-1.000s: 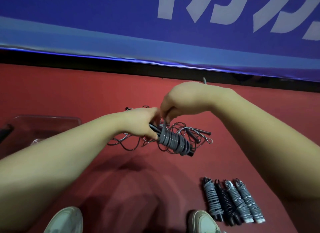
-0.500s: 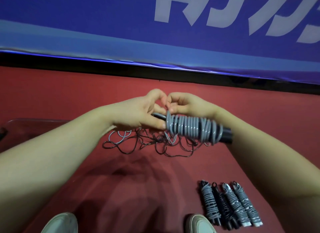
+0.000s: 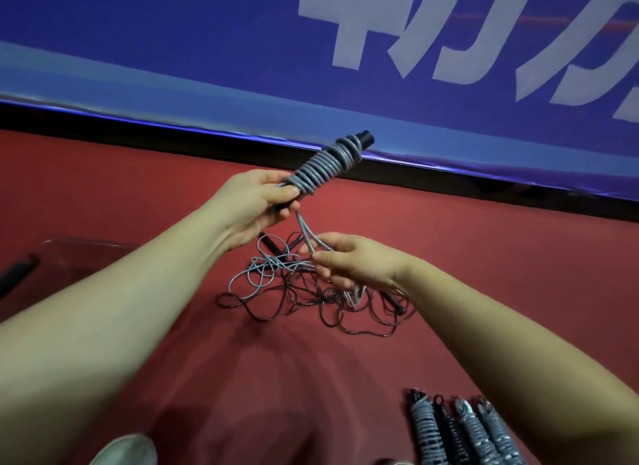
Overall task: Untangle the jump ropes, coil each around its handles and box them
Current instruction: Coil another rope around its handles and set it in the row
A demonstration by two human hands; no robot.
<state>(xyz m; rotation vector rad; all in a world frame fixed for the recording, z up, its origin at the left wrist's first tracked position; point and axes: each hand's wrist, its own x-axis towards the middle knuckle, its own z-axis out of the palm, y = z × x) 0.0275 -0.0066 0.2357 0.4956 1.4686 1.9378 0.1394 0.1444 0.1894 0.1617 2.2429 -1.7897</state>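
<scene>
**Left hand** (image 3: pixel 256 201): above the tangle (image 3: pixel 311 298), fingers curled round the lower end of the handles (image 3: pixel 364 138). The coil (image 3: pixel 325 165) points up and away from the tangle. Judged reason: this keeps the wound turns out of the loose loops.

**Right hand** (image 3: pixel 352 260): just above the tangle, thumb and fingers pinching the grey rope (image 3: pixel 306 231). The rope runs from the coil down to this hand, then into the tangle. Judged reason: to guide the slack and draw it out of the dark ropes.

**Bundles** (image 3: pixel 460 430): four, wound, side by side on the floor (image 3: pixel 484 257), nearer the person and right of the tangle, well apart from it. Judged staged for boxing.

**Box** (image 3: pixel 69 246): clear, left of the tangle, well apart. Contents cannot be told.

**Finding:** winding incomplete; nothing seen boxed.
</scene>
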